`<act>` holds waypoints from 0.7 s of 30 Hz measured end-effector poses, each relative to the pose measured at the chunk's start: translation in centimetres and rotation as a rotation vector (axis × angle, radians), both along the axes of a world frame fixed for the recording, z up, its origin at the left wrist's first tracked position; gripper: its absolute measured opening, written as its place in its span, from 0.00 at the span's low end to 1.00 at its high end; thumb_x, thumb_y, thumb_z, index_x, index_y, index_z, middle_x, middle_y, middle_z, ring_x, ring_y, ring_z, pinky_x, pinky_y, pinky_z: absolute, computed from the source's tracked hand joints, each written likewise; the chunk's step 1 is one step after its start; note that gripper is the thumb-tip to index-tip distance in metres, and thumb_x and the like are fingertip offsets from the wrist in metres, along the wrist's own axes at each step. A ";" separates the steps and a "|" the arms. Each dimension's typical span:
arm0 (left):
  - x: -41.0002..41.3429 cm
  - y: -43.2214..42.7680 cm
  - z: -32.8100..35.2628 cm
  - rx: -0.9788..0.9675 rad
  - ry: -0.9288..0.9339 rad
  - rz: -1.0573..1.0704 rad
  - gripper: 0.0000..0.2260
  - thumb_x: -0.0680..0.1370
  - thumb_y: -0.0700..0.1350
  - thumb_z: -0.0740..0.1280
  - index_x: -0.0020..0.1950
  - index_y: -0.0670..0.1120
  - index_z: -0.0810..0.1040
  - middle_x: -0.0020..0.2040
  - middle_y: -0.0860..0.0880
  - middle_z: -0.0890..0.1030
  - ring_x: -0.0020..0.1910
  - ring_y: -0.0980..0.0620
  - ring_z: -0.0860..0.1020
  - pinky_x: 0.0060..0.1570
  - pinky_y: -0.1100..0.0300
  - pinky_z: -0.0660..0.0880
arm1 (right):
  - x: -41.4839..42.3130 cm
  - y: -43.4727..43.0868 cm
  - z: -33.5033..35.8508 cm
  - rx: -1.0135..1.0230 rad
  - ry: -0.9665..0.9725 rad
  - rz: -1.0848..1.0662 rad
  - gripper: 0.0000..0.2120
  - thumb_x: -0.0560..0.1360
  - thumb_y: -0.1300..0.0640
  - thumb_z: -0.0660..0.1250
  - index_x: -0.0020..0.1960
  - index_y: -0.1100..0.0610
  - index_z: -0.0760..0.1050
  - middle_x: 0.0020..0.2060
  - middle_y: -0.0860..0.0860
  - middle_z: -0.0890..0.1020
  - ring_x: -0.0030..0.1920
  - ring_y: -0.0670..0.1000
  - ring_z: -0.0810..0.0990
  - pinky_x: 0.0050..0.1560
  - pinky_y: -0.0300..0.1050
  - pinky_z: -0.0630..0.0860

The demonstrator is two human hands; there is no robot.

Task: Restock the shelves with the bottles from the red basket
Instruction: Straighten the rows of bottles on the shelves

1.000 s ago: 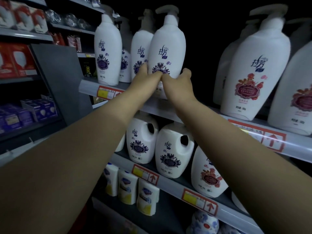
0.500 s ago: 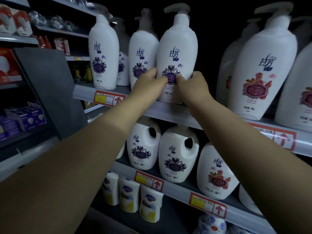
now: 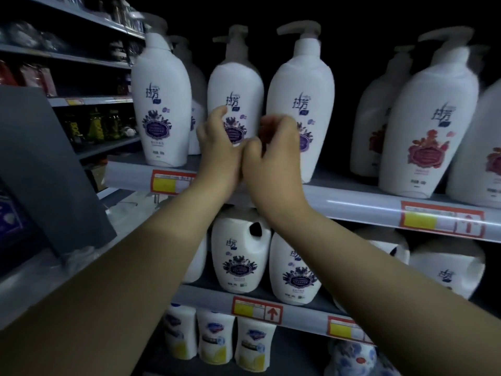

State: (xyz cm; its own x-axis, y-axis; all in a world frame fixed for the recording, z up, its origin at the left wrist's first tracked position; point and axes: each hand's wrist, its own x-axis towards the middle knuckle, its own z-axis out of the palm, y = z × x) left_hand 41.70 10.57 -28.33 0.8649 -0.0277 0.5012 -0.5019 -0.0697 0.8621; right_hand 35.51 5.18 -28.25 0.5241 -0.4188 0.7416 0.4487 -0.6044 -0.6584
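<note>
As both arms reach up, the left hand (image 3: 217,147) and the right hand (image 3: 273,156) are side by side and touch each other low down. The left hand is half open, with its thumb up and its fingers bent in a soft curve. It is in front of the middle pump bottle (image 3: 235,85), but I cannot tell if it touches it. The right hand has curled fingers, and they are blurry, so I cannot tell if it holds anything. It is in front of the tall pump bottle (image 3: 301,85). Both white bottles stand upright and close together on the upper shelf (image 3: 352,204), each with a purple flower on it. Another purple-flower bottle (image 3: 162,104) stands to their left. Red-flower bottles (image 3: 431,118) stand further right on the same shelf. Below, white jugs (image 3: 241,256) with handles stand on the lower shelf (image 3: 206,301). A red and yellow price tag (image 3: 173,181) is stuck on the upper shelf's rim.
</note>
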 end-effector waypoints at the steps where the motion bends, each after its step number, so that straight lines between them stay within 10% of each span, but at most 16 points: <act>1: 0.4 0.7 -0.1 -0.003 0.024 0.009 0.28 0.74 0.44 0.67 0.73 0.46 0.63 0.70 0.43 0.64 0.64 0.51 0.69 0.64 0.65 0.66 | 0.7 0.8 0.1 0.062 0.098 0.046 0.17 0.74 0.65 0.59 0.62 0.64 0.67 0.58 0.58 0.74 0.58 0.54 0.73 0.61 0.45 0.70; 5: 2.0 3.3 -0.2 0.081 0.095 -0.159 0.44 0.60 0.63 0.57 0.75 0.48 0.62 0.72 0.45 0.69 0.70 0.46 0.69 0.68 0.48 0.68 | 3.0 2.8 0.9 0.223 0.351 0.067 0.14 0.76 0.60 0.60 0.59 0.64 0.68 0.53 0.56 0.76 0.52 0.54 0.75 0.45 0.38 0.65; 12: 4.5 3.9 0.3 0.224 0.132 -0.185 0.26 0.65 0.50 0.62 0.63 0.47 0.69 0.58 0.46 0.79 0.57 0.46 0.77 0.59 0.47 0.76 | 6.5 2.8 2.7 0.398 0.534 -0.004 0.24 0.75 0.57 0.63 0.67 0.64 0.59 0.64 0.60 0.72 0.60 0.60 0.75 0.60 0.48 0.73; 21: 5.3 4.1 0.2 0.239 0.174 -0.254 0.35 0.63 0.53 0.62 0.71 0.49 0.63 0.63 0.48 0.77 0.61 0.48 0.76 0.63 0.48 0.74 | 7.4 3.4 2.9 0.417 0.640 -0.070 0.26 0.74 0.57 0.62 0.68 0.63 0.58 0.65 0.62 0.71 0.62 0.62 0.74 0.64 0.54 0.72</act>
State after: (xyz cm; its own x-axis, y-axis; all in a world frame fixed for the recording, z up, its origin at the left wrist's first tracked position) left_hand 46.95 14.68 -28.13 0.8869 -0.3499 0.3016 -0.3770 -0.1709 0.9103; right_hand 42.87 8.60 -25.33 0.7603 -0.6452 0.0752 -0.1273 -0.2615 -0.9568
